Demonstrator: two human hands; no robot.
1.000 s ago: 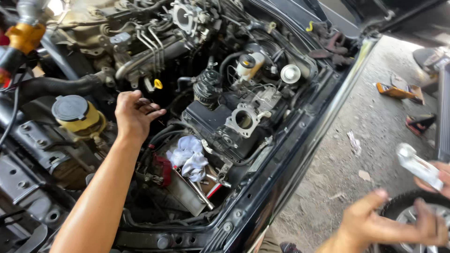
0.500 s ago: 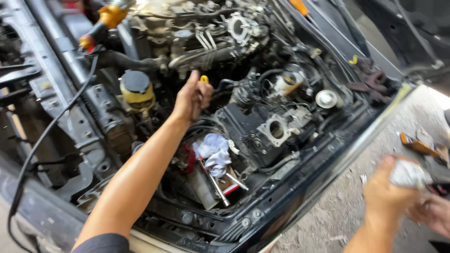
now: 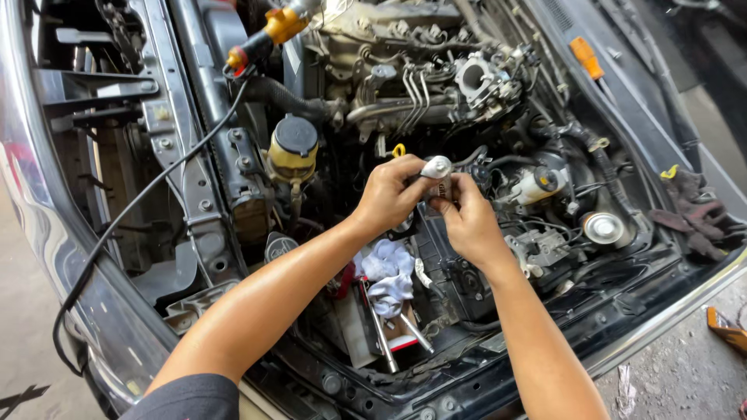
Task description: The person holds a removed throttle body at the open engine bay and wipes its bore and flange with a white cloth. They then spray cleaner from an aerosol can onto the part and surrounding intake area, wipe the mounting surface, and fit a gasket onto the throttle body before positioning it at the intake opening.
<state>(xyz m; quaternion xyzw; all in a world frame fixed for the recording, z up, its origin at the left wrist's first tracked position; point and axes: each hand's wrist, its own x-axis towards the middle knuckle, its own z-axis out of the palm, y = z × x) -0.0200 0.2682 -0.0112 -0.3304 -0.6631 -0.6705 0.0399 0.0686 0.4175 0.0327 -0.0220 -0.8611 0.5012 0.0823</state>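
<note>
Your left hand [image 3: 393, 194] and right hand [image 3: 467, 218] met over the middle of the open engine bay [image 3: 194, 202], both closed on one small silver metal part [image 3: 437, 169] — the left pinching its rounded upper end between thumb and fingertips, the right gripping it from below. The part sat between the two hands, its long axis roughly upright and slightly tilted; whether it was one piece or two joined could not be told. Neither hand was clearly nearer, as both touched it. Directly beneath the hands lay a white rag [image 3: 387, 272] with two metal tools [image 3: 393, 334] toward the bay's front edge. At the left side stood a yellow reservoir [image 3: 292, 155] with a dark cap; an orange-tipped black cable [image 3: 257, 47] ran toward the far-left corner. A dark rag [image 3: 696, 214] rested on the right edge — beside a round silver cap [image 3: 603, 227].
</note>
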